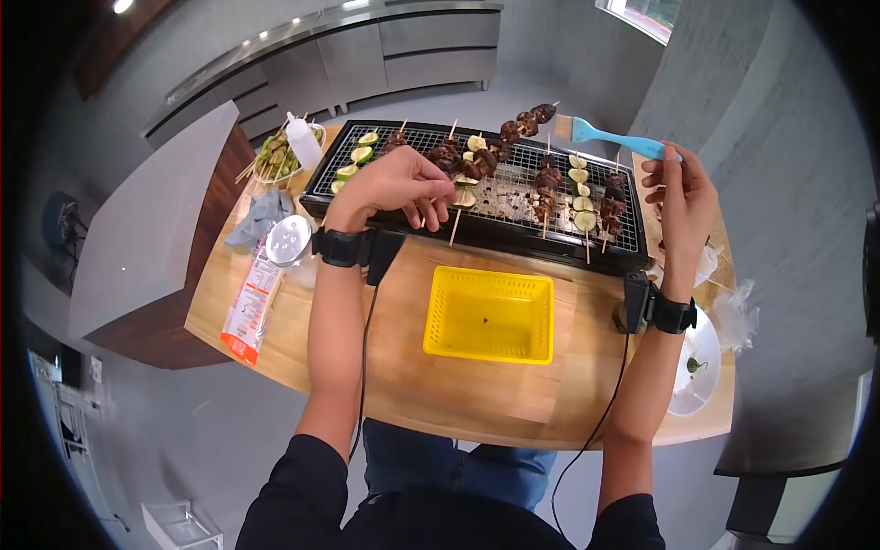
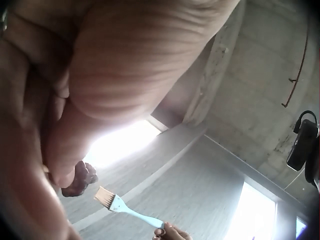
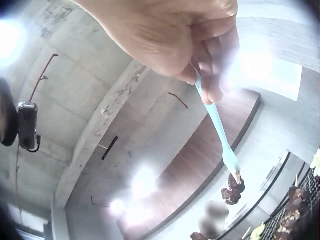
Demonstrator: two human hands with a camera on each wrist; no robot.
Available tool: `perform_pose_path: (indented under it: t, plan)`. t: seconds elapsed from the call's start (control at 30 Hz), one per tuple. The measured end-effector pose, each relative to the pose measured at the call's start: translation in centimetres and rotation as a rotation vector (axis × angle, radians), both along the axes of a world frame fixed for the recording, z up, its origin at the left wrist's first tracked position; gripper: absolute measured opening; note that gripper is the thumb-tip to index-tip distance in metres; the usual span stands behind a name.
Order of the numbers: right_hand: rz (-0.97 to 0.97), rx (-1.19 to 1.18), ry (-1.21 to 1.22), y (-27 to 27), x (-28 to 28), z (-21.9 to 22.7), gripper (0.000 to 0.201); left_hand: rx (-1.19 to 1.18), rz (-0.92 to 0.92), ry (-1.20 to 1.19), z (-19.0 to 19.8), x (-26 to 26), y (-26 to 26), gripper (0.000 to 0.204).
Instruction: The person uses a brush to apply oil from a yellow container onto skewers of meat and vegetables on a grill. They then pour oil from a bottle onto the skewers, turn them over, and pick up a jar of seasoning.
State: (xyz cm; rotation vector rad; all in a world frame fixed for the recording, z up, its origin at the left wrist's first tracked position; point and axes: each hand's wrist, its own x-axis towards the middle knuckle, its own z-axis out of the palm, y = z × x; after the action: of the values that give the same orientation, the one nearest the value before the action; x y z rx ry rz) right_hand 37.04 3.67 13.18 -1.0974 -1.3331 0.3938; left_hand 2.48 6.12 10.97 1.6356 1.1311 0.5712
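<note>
My left hand (image 1: 399, 188) pinches the lower end of a meat skewer (image 1: 526, 125), which slants up over the grill (image 1: 532, 247) with browned chunks along it. In the left wrist view, part of this skewer's meat (image 2: 80, 179) shows beyond the fingers. A light-blue basting brush (image 1: 614, 138) is held by its handle end in my right hand (image 1: 683, 197). Its tan bristles (image 1: 564, 128) point left, close to the tip of the raised skewer. On the grill's wire rack lie several meat skewers (image 1: 546, 188) and zucchini skewers (image 1: 584, 202).
A yellow plastic basket (image 1: 489, 348) stands before the grill. To the left are a white squeeze bottle (image 1: 302, 142), a shaker jar (image 1: 291, 243), a grey cloth (image 1: 259, 220) and a printed packet (image 1: 249, 312). A white plate (image 1: 698, 367) and a plastic bag (image 1: 736, 316) lie right.
</note>
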Motion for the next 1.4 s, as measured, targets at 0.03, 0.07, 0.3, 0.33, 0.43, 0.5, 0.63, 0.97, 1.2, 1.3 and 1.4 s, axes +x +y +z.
perform_pose_path:
  t: [0.03,0.07,0.3,0.33,0.43,0.5,0.63,0.97,1.2,1.3,1.4]
  plan:
    - [-0.006,-0.002,-0.005,0.1,-0.1,-0.1,0.028,-0.004,0.011,0.008,0.3,0.0,-0.1,0.026]
    - [0.014,0.009,0.011,0.2,-0.3,-0.2,0.028,-0.008,0.02,0.016,0.6,0.1,-0.3,0.026]
    - [0.12,0.001,0.067,1.0,-0.2,-0.9,0.028,0.0,0.008,0.049,1.4,0.1,-1.0,0.026]
    - [0.122,-0.015,0.058,1.1,-0.2,-1.0,0.028,-0.004,0.008,0.04,1.4,0.0,-1.1,0.025]
    - [0.091,-0.022,0.06,1.0,0.2,-1.2,0.029,0.001,0.016,0.057,1.2,-0.2,-1.1,0.025]
    - [0.079,-0.014,0.052,1.1,0.3,-1.1,0.029,0.0,0.024,0.05,0.9,-0.4,-1.0,0.025]
    - [0.088,-0.017,0.055,0.8,0.1,-0.7,0.029,-0.014,0.023,0.044,0.8,-0.2,-0.7,0.025]
    - [0.308,-0.137,0.085,0.9,-2.1,-1.3,0.029,0.005,0.021,0.059,0.2,-0.1,-0.5,0.025]
    - [0.247,-0.134,0.052,0.8,-1.2,-0.9,0.03,0.003,0.023,0.074,0.1,0.3,-0.3,0.024]
    - [0.254,-0.121,0.054,0.5,-1.3,-0.8,0.03,-0.002,0.03,0.068,-0.2,0.6,-0.2,0.023]
    - [0.327,-0.139,0.096,0.5,-1.7,-1.0,0.029,0.002,0.042,0.062,-0.5,1.0,0.0,0.026]
